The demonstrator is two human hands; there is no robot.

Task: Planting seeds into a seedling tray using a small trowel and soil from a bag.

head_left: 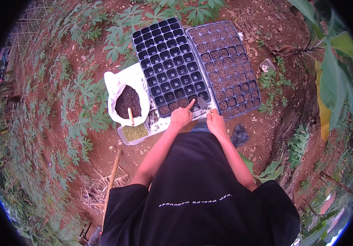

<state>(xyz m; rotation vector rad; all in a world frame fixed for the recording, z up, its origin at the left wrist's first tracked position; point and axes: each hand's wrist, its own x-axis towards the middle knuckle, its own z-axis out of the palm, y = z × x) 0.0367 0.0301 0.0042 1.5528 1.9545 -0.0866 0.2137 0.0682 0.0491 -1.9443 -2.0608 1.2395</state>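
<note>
A black seedling tray (168, 66) lies before me, most of its cells without soil and several in the nearest row holding dark soil. My left hand (182, 117) is at that near row, its index finger stretched into a soil-filled cell and the other fingers curled. In my right hand (216, 121) is a small hand trowel (202, 103), its dark blade over the tray's near right corner. A second seedling tray (225, 67), its cells filled with brown soil, sits alongside on the right.
At left stands a white sack (112, 101) of dark potting soil (128, 101), a wooden handle (130, 116) sticking out. Below it is a plastic container (135, 134) of small greenish grains. A white board (161, 123) lies under the trays. Cassava plants (87, 95) and banana leaves (333, 83) flank the spot.
</note>
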